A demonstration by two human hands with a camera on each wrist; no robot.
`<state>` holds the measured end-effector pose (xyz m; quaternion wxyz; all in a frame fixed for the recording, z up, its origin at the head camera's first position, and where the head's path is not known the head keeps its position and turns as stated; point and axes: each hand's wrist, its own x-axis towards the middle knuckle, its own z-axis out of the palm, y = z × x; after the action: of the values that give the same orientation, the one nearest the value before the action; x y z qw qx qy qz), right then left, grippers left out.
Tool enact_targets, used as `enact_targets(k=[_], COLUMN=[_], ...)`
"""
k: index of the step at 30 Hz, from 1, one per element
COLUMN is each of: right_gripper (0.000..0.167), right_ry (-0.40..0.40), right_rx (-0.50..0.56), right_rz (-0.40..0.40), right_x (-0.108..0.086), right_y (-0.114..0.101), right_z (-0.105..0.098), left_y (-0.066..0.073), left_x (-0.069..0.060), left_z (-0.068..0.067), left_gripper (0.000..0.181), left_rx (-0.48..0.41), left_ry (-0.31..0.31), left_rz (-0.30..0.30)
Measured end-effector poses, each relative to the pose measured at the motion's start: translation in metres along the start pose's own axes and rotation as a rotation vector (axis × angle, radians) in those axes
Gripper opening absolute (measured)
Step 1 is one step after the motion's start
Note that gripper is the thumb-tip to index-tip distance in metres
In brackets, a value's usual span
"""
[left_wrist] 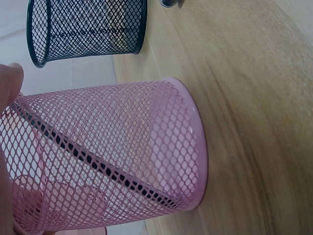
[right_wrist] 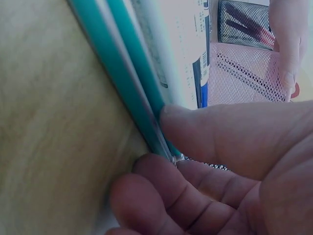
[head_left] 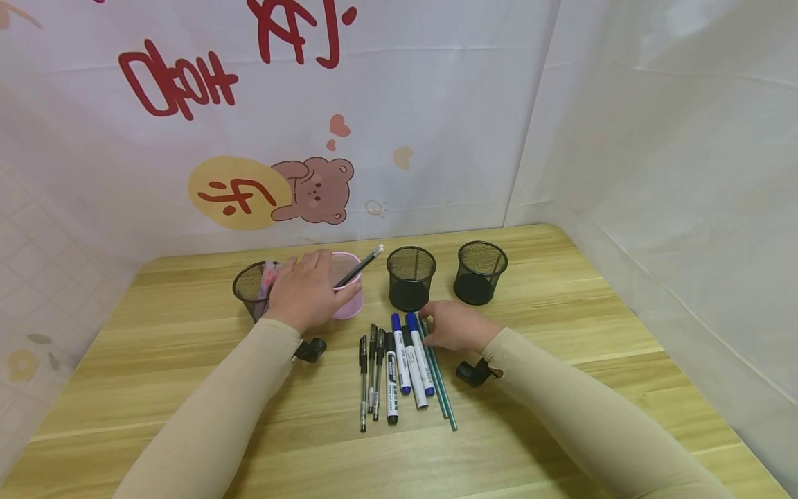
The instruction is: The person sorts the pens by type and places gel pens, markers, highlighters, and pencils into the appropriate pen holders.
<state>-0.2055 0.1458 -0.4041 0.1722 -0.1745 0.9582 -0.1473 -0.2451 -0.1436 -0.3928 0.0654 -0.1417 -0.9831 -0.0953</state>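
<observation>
My left hand (head_left: 305, 291) grips the rim of a pink mesh cup (head_left: 350, 309), its thumb along the near right side. One dark pencil (head_left: 361, 266) with a white end leans in that cup; the left wrist view shows it slanting behind the pink mesh (left_wrist: 107, 152). At the upper ends of two green pencils (head_left: 444, 394) is my right hand (head_left: 458, 326). In the right wrist view its thumb rests against the green pencils (right_wrist: 122, 73) and curled fingers lie around their ends. Blue-capped markers (head_left: 401, 353) lie just left of them.
Two black mesh cups (head_left: 409, 294) (head_left: 476, 287) stand at the back, right of the pink one. Another black cup (head_left: 249, 287) at the left holds pinkish items. Black pens (head_left: 364, 381) and a black-capped marker (head_left: 391, 381) lie mid-table. A printed cloth (head_left: 436, 138) hangs behind.
</observation>
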Motion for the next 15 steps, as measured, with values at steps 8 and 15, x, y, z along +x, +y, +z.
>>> enact_targets(k=[8, 15], right_gripper=[0.048, 0.046], right_ry=[0.004, 0.003], right_rx=[0.005, 0.013], right_rz=[-0.008, 0.004], right_x=[0.001, 0.0], right_y=[0.0028, 0.0058], right_z=[0.0004, 0.0001], left_y=[0.0003, 0.0004], left_x=[0.0003, 0.0], left_z=[0.0003, 0.0007], left_gripper=[0.093, 0.092], left_rx=[-0.006, -0.012], left_ry=[0.001, 0.003], left_rz=[-0.002, -0.002])
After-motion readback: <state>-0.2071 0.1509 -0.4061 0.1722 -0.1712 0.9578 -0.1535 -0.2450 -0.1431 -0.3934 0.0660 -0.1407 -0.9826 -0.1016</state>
